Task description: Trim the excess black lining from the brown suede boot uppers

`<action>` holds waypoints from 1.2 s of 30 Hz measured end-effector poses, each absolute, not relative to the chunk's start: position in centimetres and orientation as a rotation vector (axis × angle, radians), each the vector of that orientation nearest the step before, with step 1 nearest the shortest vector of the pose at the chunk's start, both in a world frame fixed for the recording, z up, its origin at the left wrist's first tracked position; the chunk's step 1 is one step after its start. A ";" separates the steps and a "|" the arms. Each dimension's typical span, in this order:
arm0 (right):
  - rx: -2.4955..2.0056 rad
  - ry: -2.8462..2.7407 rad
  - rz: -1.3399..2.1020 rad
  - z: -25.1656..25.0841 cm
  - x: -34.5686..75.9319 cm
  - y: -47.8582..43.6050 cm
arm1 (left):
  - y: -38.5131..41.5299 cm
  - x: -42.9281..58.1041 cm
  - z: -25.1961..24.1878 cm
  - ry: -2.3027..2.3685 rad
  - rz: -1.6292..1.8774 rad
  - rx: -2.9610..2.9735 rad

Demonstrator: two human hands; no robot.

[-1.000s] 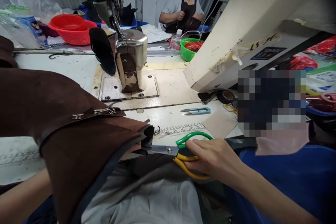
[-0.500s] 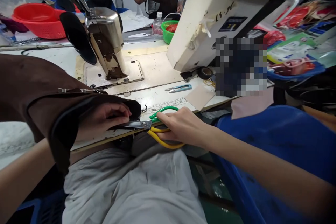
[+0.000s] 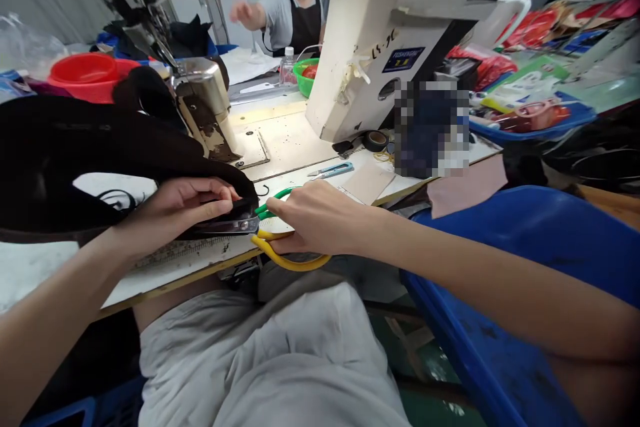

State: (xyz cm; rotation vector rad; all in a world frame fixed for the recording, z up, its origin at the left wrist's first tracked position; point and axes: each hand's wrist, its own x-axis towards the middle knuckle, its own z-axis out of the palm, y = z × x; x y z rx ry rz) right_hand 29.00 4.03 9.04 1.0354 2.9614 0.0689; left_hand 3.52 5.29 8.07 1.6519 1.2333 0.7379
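Note:
My left hand pinches the edge of a dark fabric piece, which spreads left across the sewing table. In my right hand is a pair of scissors with one green and one yellow handle, my fingers wrapped through the loops. The scissors' blades point left, under my left fingers and along the cloth; the cloth and fingers partly hide their tips. Just behind my hands stands the sewing machine's metal post, with part of the dark cloth lying against its left side.
Thread snips, a beige patch and a tape roll lie right of the post. A blue bin stands by my right arm. Across the table are red basins, a green basket and another person.
The cloth has swung over and now lies flatter to the left, its zipper turned from view. Both hands and the scissors have shifted slightly left. The person opposite has lowered a dark cloth.

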 end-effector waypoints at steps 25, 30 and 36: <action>1.297 2.912 -0.406 7.7 21.2 4.7 | -1.1 -7.3 5.3 1.947 0.748 0.900; 1.445 2.887 -0.521 7.1 21.3 5.4 | 0.9 -4.7 3.0 1.843 1.352 0.731; 1.518 2.916 -0.808 6.7 22.2 5.5 | 0.9 -3.9 5.8 1.785 1.568 0.762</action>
